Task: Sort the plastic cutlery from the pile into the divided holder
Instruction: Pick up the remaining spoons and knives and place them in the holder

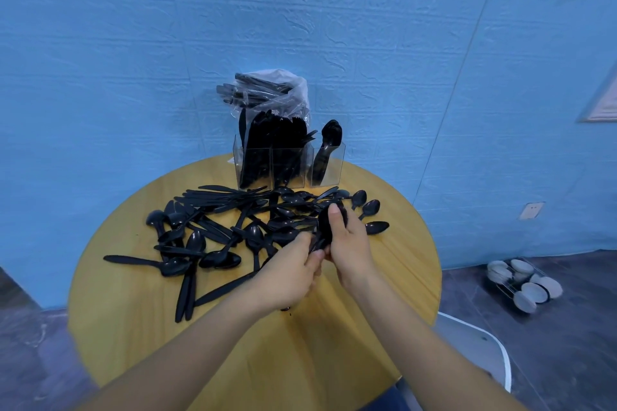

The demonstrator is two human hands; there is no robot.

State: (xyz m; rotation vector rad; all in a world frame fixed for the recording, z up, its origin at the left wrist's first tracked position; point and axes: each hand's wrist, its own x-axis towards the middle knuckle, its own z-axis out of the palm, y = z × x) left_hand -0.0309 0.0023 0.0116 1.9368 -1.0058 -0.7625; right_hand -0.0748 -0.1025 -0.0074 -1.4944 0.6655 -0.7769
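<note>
A blue textured wall (334,27) fills the upper frame. Below it a round yellow bench (384,277) spans the centre. Both bare forearms rise from the bottom edge and meet just right of centre. A scattered pile of black cutlery (213,230) covers the bench's middle left. At the bench's top edge stands the clear divided holder (288,167), knives packed in its left parts, spoons in its right one, a plastic bag of cutlery (267,90) behind. The right hand (350,243), thumb up, has its grip curled round a stacked bunch of spoons (329,220). The left hand (290,274), knuckles up, pinches the bunch's handles.
</note>
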